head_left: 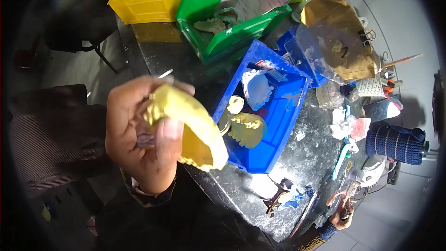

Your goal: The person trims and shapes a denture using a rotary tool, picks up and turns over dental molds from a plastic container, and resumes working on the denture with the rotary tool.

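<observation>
My left hand (139, 135) is closed round a pale yellow dental cast (204, 130), raised close to the view. The thumb presses on its inner face, and small tooth shapes show along its edges. Just behind the cast stands a blue bin (283, 130) holding a white tooth cast (257, 88), a yellow tooth cast (248, 130) and a small pale yellow lump (235, 104). At the lower right, my right hand (342, 217) is closed by some metal parts (354, 190). What its fingers grip is too small to make out.
A green bin (232, 42) with casts and a paper stands behind, beside a yellow bin (148, 7). On the dark bench (223, 190) lie brown and blue scraps (283, 197). Crumpled tissue (344, 125), a white perforated cup (370, 87) and a navy knitted roll (395, 144) are at right.
</observation>
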The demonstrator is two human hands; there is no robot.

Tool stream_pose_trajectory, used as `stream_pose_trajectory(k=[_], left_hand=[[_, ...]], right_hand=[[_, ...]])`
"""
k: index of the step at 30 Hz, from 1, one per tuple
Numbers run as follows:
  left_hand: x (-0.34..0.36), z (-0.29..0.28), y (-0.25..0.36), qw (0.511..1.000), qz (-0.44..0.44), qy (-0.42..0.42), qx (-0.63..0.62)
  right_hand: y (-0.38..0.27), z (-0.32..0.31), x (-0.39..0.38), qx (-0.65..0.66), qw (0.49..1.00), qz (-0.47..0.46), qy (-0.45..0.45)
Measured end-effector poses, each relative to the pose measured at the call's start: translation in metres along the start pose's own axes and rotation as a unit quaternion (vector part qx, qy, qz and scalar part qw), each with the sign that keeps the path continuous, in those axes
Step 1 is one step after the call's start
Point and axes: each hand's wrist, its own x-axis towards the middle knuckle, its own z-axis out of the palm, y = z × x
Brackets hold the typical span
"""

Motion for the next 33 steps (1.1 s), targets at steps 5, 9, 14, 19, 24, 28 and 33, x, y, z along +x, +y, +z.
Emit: stream_pose_trajectory(k=[5, 9, 14, 19, 24, 28, 33], left_hand=[[0.01, 0.01, -0.001, 0.99, -0.025, -0.116, 0.079], [0.007, 0.02, 0.004, 0.959, -0.225, -0.127, -0.114], [0.006, 0.014, 0.006, 0.923, -0.237, -0.21, -0.216], [0.004, 0.018, -0.001, 0.933, -0.121, -0.326, -0.096], [0.005, 0.025, 0.01, 0.913, -0.031, -0.406, -0.027], [-0.001, 0.034, 0.009, 0.894, -0.054, -0.44, -0.059], [0.001, 0.045, 0.011, 0.874, -0.025, -0.483, -0.054]], right_hand=[[0.0, -0.002, 0.001, -0.015, 1.0, 0.011, -0.025], [-0.001, -0.002, 0.001, -0.019, 0.999, 0.015, -0.04], [-0.007, -0.001, 0.002, -0.02, 0.998, 0.017, -0.056], [-0.008, -0.006, -0.001, -0.037, 0.996, 0.026, -0.071], [-0.02, -0.004, -0.003, -0.045, 0.994, 0.031, -0.096], [-0.026, -0.002, -0.007, -0.054, 0.991, 0.038, -0.12], [-0.042, 0.008, -0.007, -0.054, 0.99, 0.012, -0.127]])
